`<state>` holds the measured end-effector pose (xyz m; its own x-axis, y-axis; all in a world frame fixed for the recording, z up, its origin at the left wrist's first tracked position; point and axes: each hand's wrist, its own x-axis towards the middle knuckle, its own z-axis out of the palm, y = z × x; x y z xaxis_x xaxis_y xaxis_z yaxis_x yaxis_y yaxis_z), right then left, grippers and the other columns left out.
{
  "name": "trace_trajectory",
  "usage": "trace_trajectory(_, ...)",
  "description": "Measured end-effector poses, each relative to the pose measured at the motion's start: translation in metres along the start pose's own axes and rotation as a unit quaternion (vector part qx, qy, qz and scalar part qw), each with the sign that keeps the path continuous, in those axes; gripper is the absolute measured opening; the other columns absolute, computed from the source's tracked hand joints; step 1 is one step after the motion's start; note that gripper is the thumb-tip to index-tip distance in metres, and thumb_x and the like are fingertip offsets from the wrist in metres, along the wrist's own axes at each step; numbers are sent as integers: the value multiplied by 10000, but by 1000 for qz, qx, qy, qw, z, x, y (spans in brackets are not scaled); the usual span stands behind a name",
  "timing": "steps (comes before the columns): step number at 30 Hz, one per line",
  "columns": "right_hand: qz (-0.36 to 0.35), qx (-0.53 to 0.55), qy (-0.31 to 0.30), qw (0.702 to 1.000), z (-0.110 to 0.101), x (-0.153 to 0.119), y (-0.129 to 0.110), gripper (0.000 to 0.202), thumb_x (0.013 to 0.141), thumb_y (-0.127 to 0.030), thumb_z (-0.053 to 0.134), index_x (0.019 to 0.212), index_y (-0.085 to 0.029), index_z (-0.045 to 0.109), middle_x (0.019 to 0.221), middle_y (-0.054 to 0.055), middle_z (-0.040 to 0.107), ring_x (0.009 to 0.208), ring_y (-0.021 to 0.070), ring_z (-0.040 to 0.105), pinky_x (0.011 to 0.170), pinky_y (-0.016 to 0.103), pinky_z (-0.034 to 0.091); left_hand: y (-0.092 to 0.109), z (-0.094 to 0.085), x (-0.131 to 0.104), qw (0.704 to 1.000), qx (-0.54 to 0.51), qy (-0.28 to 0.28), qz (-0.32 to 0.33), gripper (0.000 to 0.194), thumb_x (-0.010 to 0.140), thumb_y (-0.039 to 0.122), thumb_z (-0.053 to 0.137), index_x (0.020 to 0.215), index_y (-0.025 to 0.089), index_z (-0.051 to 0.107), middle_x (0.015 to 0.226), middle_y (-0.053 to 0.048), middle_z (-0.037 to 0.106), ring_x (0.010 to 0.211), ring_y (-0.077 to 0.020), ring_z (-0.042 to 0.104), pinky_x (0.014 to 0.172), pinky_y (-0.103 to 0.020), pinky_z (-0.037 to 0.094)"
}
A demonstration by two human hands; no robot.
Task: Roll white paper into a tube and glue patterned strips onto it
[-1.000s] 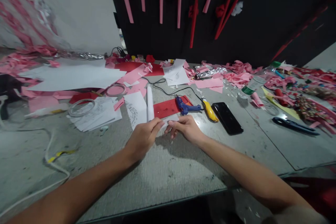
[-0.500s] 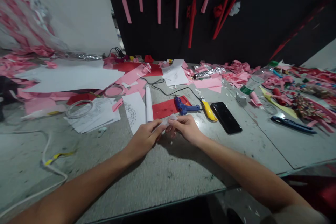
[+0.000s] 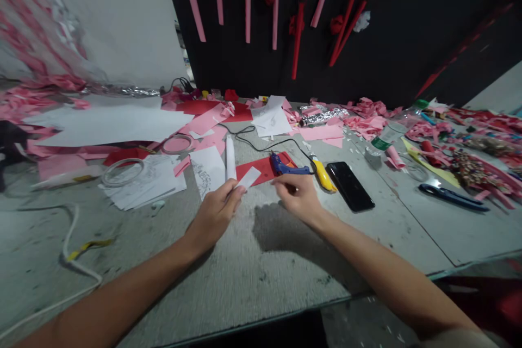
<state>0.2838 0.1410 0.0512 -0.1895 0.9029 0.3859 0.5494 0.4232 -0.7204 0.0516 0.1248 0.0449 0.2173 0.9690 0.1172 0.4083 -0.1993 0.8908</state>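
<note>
My left hand (image 3: 216,209) is closed on a small white paper strip (image 3: 248,178), pinched between thumb and fingers and sticking out to the upper right. My right hand (image 3: 299,196) is off the strip, its fingers curled inward just in front of the blue glue gun (image 3: 287,166). Whether anything is between those fingertips is hidden. The glue gun lies on a red paper sheet (image 3: 256,169). A white paper roll (image 3: 230,156) lies behind my left hand.
A yellow-handled tool (image 3: 324,174) and black phone (image 3: 350,186) lie to the right, with a plastic bottle (image 3: 389,133) and dark blue cutter (image 3: 452,197) beyond. Printed sheets (image 3: 142,179) and a tape ring (image 3: 122,171) are at left. Pink scraps (image 3: 367,117) line the back.
My right hand has let go of the white paper strip and moved slightly right. The strip stays in my left hand, now angled up and more visible.
</note>
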Motion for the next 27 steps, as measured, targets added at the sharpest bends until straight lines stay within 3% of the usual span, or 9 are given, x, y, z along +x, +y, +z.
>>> trace_trajectory(3, -36, -159, -119, 979, -1, 1, -1, 173, 827, -194, 633, 696, -191, 746, 641, 42, 701, 585, 154, 547, 626, 324, 328, -1, 1, 0, 1000, -3, -14, -3, 397, 1086, 507, 464, 802, 230, 483, 615, 67, 489, 577, -133, 485, 614, -299, 358)
trace_trajectory(7, -54, -199, -134, 969, -1, 0, -3, 191, 868, -213, 606, 750, -191, 755, 697, 52, 731, 619, 156, 577, 637, 321, 306, -2, 2, -1, 1000, -9, -25, -7, 396, 1087, 513, 465, 812, 231, 492, 617, 71, 485, 574, -133, 482, 613, -301, 359)
trace_trajectory(11, -53, -212, -167, 961, 1, 0, -1, 176, 813, -170, 644, 651, -181, 711, 610, 41, 673, 573, 143, 510, 619, 324, 272, -2, 1, -1, 1000, -10, -28, -7, 393, 1087, 508, 456, 810, 231, 483, 616, 72, 482, 571, -133, 478, 608, -301, 346)
trace_trajectory(13, -39, -154, -148, 976, 3, 1, 0, 178, 862, -195, 645, 728, -177, 760, 641, 34, 686, 592, 138, 524, 629, 310, 304, -2, 2, -1, 1000, -10, -29, -6, 396, 1085, 512, 450, 806, 233, 476, 614, 73, 478, 568, -135, 469, 606, -302, 340)
trace_trajectory(15, 1, -29, -129, 991, 6, 1, 0, 191, 931, -294, 672, 887, -175, 814, 718, 27, 715, 624, 132, 548, 641, 288, 353, -1, 3, -1, 999, -8, -34, -5, 402, 1083, 518, 445, 803, 232, 478, 614, 72, 478, 572, -137, 466, 611, -302, 341)
trace_trajectory(17, 45, 112, -146, 982, 9, 2, -2, 281, 943, -430, 723, 991, -171, 823, 774, 19, 719, 625, 122, 543, 616, 270, 375, 0, 4, 0, 999, -6, -45, -5, 402, 1080, 521, 442, 805, 232, 485, 617, 70, 479, 580, -141, 468, 618, -303, 344)
trace_trajectory(21, 109, 283, -175, 937, 13, 0, -3, 439, 924, -584, 741, 821, -159, 777, 633, -16, 623, 517, 104, 487, 522, 262, 361, 1, 7, -1, 997, 1, -81, 9, 386, 1073, 514, 445, 819, 229, 503, 653, 57, 509, 614, -150, 496, 643, -307, 358)
trace_trajectory(24, 133, 317, -141, 928, 15, -3, -1, 480, 928, -605, 736, 728, -168, 752, 519, -38, 543, 473, 102, 479, 511, 260, 358, 0, 7, -1, 995, 4, -101, 22, 369, 1078, 502, 440, 847, 226, 523, 681, 50, 525, 642, -153, 512, 670, -309, 371)
trace_trajectory(27, 136, 338, -128, 922, 18, -4, 1, 472, 922, -594, 750, 715, -171, 758, 502, -35, 554, 458, 102, 485, 508, 263, 351, 0, 8, -1, 994, 2, -104, 23, 367, 1078, 495, 444, 837, 227, 512, 664, 54, 508, 617, -149, 491, 654, -308, 356)
